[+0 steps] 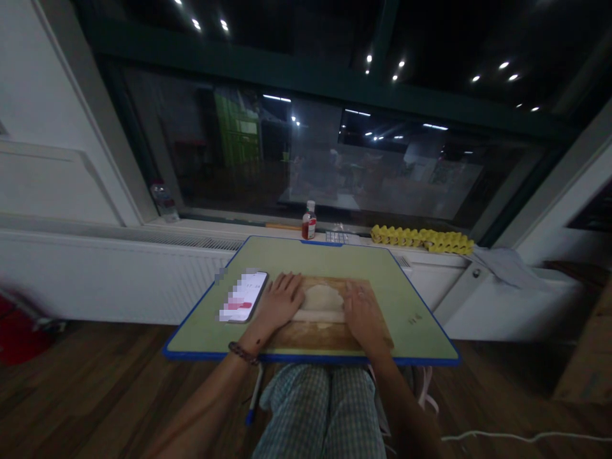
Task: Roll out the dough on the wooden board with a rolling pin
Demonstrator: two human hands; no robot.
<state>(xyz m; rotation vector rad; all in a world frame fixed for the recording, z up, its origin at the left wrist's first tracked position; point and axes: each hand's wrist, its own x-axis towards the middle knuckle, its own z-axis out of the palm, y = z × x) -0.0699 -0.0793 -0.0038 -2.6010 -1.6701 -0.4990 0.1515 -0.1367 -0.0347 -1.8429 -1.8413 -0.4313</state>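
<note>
A flattened round of pale dough (323, 297) lies on a wooden board (315, 339). Across the dough's near edge runs a pale, straight bar (319, 316), which looks like a rolling pin; its ends are hidden under my hands. My left hand (284, 298) lies flat at the bar's left end, fingers stretched forward beside the dough. At the other end my right hand (357, 311) rests palm down, fingers extended along the dough's right edge. Neither hand is wrapped round anything that I can see. Left of my left hand is a lit phone (245, 298).
The board sits on a small green table (411, 306) with a blue rim. Behind it, the windowsill bears a red-labelled bottle (309, 223), a wooden stick (284, 225), yellow egg cartons (421, 240) and a clear bottle (164, 203). A white cable (526, 438) crosses the floor.
</note>
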